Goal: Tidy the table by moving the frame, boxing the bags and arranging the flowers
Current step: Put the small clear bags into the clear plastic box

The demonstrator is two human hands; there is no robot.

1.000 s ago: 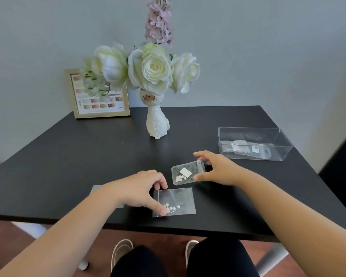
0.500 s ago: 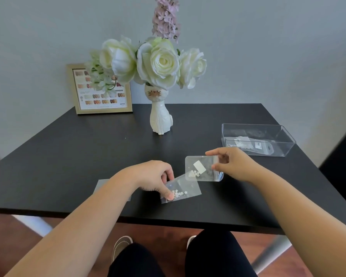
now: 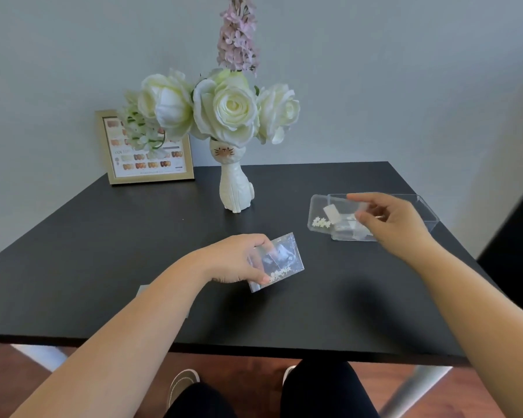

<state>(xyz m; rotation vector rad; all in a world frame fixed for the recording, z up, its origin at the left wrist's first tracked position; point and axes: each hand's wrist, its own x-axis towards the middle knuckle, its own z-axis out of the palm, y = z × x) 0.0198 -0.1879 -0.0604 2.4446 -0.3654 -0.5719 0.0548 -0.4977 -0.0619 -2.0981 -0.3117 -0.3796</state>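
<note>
My right hand (image 3: 387, 221) holds a small clear bag (image 3: 329, 217) with tiny white flowers in it, at the left rim of the clear plastic box (image 3: 426, 206) on the right of the black table (image 3: 118, 236). Another bag lies inside the box. My left hand (image 3: 239, 260) grips a second clear bag (image 3: 280, 263) just above the table's middle front. A third bag (image 3: 142, 289) peeks out from under my left forearm. White roses (image 3: 227, 110) and a pink stem stand in a white cat vase (image 3: 234, 188). A gold frame (image 3: 147, 149) leans on the wall at the back left.
The wall runs right behind the table's far edge. My knees and shoes show below the front edge over a wooden floor. A dark piece of furniture (image 3: 514, 251) stands to the right of the table.
My right hand has carried its bag rightward from the table's middle to the box rim. My left hand has lifted the other bag off the table and moved it slightly right.
</note>
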